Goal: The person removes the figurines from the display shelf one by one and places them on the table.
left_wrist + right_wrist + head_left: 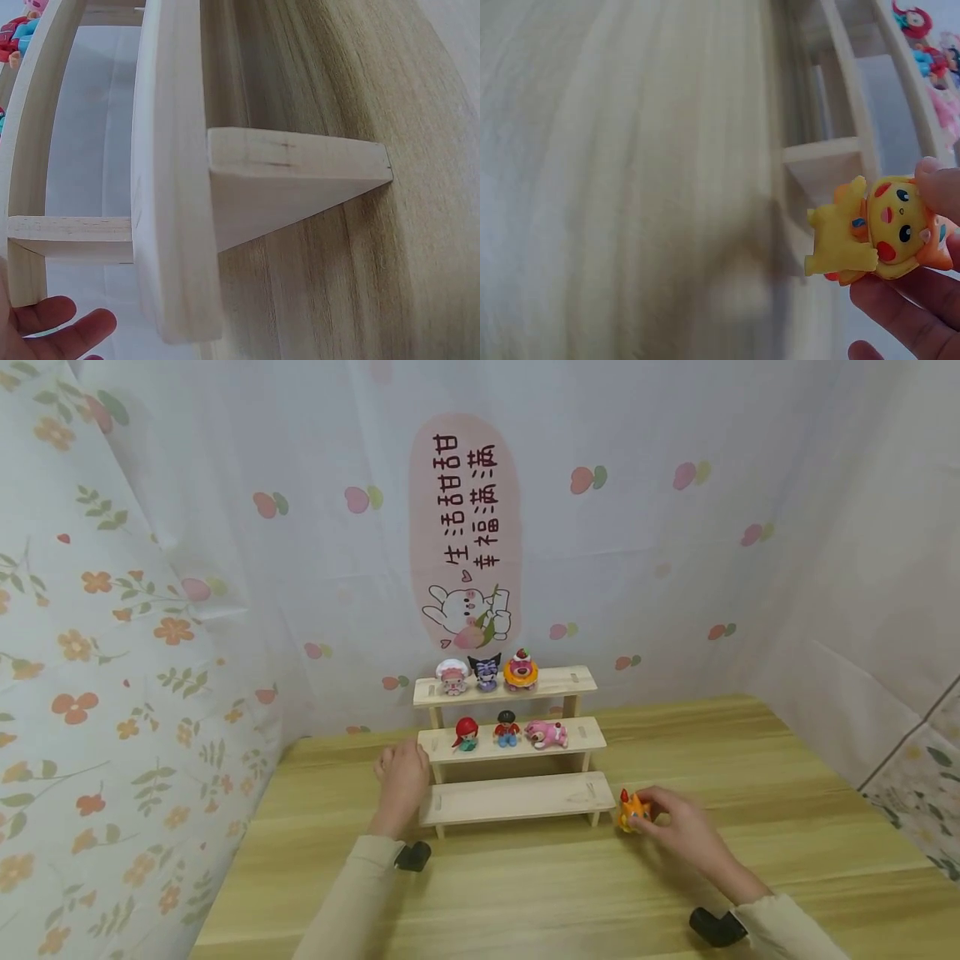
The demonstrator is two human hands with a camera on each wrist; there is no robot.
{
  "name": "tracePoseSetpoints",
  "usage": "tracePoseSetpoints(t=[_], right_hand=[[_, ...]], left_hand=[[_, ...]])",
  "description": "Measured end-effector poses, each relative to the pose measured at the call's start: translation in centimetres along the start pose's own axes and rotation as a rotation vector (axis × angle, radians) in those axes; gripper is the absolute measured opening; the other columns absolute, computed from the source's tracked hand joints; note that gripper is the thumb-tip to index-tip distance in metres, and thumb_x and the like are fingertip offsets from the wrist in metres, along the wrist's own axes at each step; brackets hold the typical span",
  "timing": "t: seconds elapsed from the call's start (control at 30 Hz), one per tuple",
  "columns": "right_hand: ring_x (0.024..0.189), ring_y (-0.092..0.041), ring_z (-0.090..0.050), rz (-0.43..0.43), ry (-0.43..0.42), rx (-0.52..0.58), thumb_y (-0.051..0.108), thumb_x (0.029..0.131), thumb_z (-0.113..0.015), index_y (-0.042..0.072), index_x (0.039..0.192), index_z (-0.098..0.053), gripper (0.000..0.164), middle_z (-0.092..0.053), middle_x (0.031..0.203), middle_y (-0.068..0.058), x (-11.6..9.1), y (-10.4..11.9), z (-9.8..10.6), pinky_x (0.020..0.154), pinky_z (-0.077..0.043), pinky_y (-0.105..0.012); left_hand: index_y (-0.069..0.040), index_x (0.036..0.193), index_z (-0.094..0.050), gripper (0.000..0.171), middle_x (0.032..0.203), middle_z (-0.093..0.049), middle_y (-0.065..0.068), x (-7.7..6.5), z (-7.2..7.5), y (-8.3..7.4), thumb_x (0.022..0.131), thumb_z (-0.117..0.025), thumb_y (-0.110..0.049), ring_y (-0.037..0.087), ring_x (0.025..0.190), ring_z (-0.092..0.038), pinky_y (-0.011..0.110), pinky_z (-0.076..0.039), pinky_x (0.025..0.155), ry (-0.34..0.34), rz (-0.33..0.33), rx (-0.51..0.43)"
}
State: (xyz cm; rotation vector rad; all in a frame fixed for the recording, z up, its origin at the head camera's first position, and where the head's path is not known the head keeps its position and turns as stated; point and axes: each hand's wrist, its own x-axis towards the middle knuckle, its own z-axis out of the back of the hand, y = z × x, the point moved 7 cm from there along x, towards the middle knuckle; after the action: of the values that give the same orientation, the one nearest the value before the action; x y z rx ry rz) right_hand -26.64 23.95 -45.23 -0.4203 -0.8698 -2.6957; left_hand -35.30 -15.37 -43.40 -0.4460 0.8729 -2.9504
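Note:
My right hand pinches a small yellow toy figure with black eyes, red cheeks and an orange back. In the head view, this figure is just beyond the right end of the lowest tier. A three-tier wooden display stand stands on the table. My left hand is at the left end of its middle tier, with loosely bent fingers right at the board's end and the thumb mostly hidden. The middle tier carries a red-haired figure, a figure in a red jacket and a pink bear.
The top tier carries a white-hatted figure, a purple-and-black figure and a bear in an orange ring. A printed cloth hangs behind the wood-grain table; floral cloth hangs along the left.

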Motion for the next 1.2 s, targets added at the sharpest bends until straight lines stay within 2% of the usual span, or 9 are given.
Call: tracePoseSetpoints(t=[0.3,0.57,0.8,0.9,1.03,1.2], right_hand=[[0.073,0.0,-0.053,0.006,0.022,0.032,0.019,0.077,-0.079,0.009,0.102,-0.067,0.03,-0.065,0.086,0.007,0.0,0.0,-1.6,0.065,-0.046,-0.025],[0.074,-0.001,-0.052,0.005,0.05,-0.001,0.018,0.077,-0.079,0.011,0.101,-0.066,0.028,-0.063,0.087,0.009,0.2,0.0,-1.8,0.067,-0.047,-0.028],[0.08,-0.008,-0.056,-0.02,0.119,0.011,0.024,0.08,-0.077,0.006,0.113,-0.063,0.04,-0.064,0.097,0.003,0.4,-0.3,-1.9,0.069,-0.048,-0.031],[0.083,-0.011,-0.058,-0.009,0.124,0.013,0.023,0.081,-0.076,0.004,0.117,-0.061,0.044,-0.065,0.103,-0.003,0.6,-0.1,-1.7,0.071,-0.049,-0.034],[0.086,-0.018,-0.059,0.019,0.103,0.018,0.021,0.084,-0.073,0.0,0.118,-0.059,0.042,-0.065,0.107,-0.01,1.3,0.4,-1.1,0.072,-0.049,-0.038],[0.086,-0.024,-0.061,0.065,0.091,-0.003,0.02,0.088,-0.069,-0.001,0.113,-0.062,0.033,-0.066,0.105,-0.013,2.5,1.2,-0.4,0.073,-0.05,-0.043]], left_hand=[[-0.001,0.097,-0.057,0.032,0.107,-0.062,0.022,-0.1,0.0,0.0,0.101,-0.032,-0.02,0.041,0.111,-0.043,0.059,-0.018,0.104,0.012,0.007,-0.017],[0.0,0.108,-0.057,0.036,0.113,-0.062,0.022,0.2,-0.2,0.3,0.102,-0.03,-0.023,0.042,0.116,-0.042,0.057,-0.018,0.104,-0.003,0.016,-0.029],[0.001,0.11,-0.057,0.037,0.115,-0.061,0.022,0.2,-0.2,0.2,0.102,-0.03,-0.023,0.042,0.117,-0.042,0.058,-0.018,0.105,0.013,0.026,-0.03],[0.001,0.11,-0.057,0.037,0.115,-0.062,0.022,0.2,-0.2,0.2,0.102,-0.03,-0.022,0.042,0.117,-0.042,0.058,-0.018,0.105,0.013,0.025,-0.034],[0.001,0.108,-0.057,0.036,0.115,-0.062,0.022,0.2,-0.2,0.2,0.101,-0.03,-0.022,0.042,0.117,-0.042,0.058,-0.018,0.104,0.016,0.025,-0.046],[0.0,0.105,-0.057,0.034,0.114,-0.062,0.022,0.2,-0.2,0.1,0.101,-0.031,-0.021,0.042,0.115,-0.043,0.058,-0.019,0.104,0.016,0.029,-0.044]])
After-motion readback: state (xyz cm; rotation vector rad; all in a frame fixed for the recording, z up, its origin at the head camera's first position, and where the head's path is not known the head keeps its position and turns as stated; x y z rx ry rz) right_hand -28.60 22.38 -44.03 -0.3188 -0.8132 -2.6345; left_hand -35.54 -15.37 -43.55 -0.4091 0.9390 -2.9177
